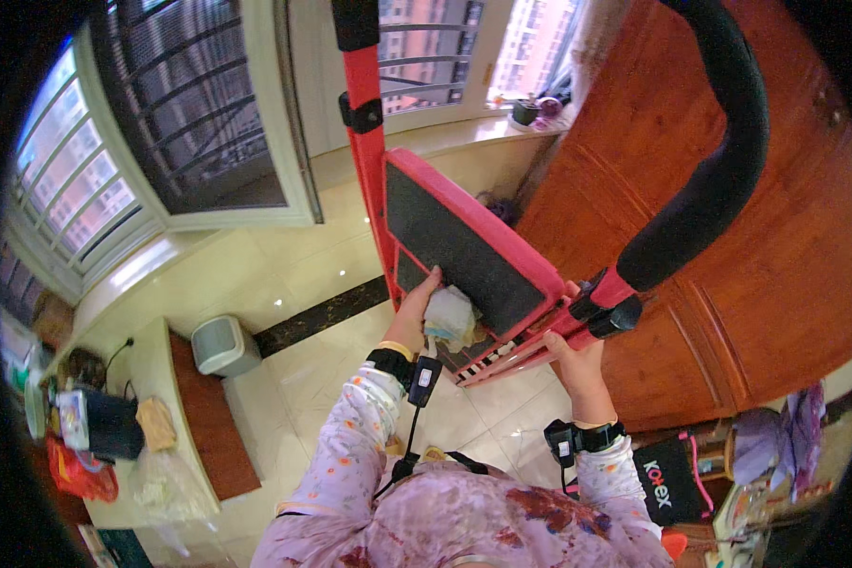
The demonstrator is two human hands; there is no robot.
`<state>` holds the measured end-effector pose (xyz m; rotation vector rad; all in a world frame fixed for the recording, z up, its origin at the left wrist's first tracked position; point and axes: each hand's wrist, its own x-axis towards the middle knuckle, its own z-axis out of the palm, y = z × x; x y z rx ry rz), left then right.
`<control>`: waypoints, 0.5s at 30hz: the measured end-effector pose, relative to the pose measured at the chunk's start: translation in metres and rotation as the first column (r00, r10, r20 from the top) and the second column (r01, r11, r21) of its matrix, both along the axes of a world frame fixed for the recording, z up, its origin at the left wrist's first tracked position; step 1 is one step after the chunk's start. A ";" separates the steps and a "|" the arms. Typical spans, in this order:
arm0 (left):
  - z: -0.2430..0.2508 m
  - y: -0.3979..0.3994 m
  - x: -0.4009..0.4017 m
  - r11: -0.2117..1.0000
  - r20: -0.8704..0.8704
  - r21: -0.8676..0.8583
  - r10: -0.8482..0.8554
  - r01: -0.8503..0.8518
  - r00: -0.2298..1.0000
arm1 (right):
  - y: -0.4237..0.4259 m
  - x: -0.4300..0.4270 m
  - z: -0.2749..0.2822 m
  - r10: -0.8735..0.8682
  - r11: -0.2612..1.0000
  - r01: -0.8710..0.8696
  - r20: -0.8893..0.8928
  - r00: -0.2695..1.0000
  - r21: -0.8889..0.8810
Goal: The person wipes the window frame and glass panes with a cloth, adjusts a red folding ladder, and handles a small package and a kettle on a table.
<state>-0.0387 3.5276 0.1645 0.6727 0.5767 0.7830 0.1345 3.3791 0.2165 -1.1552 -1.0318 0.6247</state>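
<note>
A red folding stepladder [369,177] with black-topped steps and a black foam-covered handrail [724,163] stands before me, seen from above. My left hand [415,309] is at its left part, the thumb over a step, beside a crumpled white and yellowish cloth [451,316]. The fingers of that hand are partly hidden, so its hold on the cloth or ladder is unclear. My right hand [579,358] grips the ladder's right side rail below the foam handrail, near a black end cap [621,316]. Both wrists wear black straps with small devices.
A reddish-brown wooden door [681,284] is close on the right. Barred windows [192,106] and a sill with small pots [525,112] lie ahead. At left are a grey bin-like box [225,346] and a counter [163,397] with bags. A black bag [671,483] stands at lower right.
</note>
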 end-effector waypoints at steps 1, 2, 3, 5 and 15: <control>0.002 -0.002 0.000 1.000 0.040 0.003 0.002 -0.002 0.999 | 0.001 -0.001 0.001 -0.026 1.000 0.026 0.006 1.000 0.005; -0.017 0.007 0.003 0.999 0.085 -0.029 -0.035 0.038 0.996 | 0.004 -0.001 0.000 -0.048 0.998 0.048 0.000 0.999 0.031; -0.014 0.009 0.008 0.995 0.132 -0.062 -0.073 0.082 0.989 | 0.005 0.002 -0.002 -0.073 0.996 0.073 -0.004 0.997 0.055; -0.008 0.010 0.012 0.989 0.122 -0.113 -0.079 0.093 0.989 | 0.003 0.011 -0.005 -0.106 0.992 0.104 0.029 0.994 0.065; -0.022 0.017 0.008 0.860 0.292 -0.433 -0.151 0.271 0.945 | -0.019 0.010 0.003 -0.115 0.992 0.106 0.154 0.981 0.066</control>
